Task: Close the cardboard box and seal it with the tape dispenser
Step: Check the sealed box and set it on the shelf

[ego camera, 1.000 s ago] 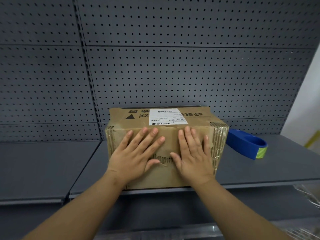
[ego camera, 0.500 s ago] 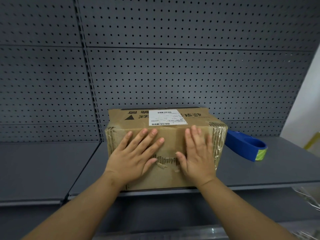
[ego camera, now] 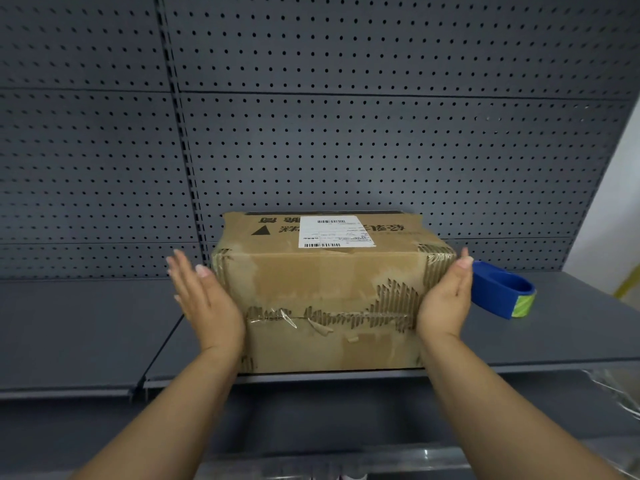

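Flanking the closed cardboard box (ego camera: 329,292) at frame centre on the grey shelf (ego camera: 571,341), the left hand (ego camera: 204,299) and right hand (ego camera: 446,303) hold straight fingers, gripping nothing. Behind the right hand, right of centre, lies the blue tape dispenser (ego camera: 502,294); pegboard (ego camera: 346,133) fills the upper frame.

both arms stretched forward, left hand (ego camera: 204,299) flat-fingered with palm turned inward, right hand (ego camera: 446,299) same deal, palms facing each other
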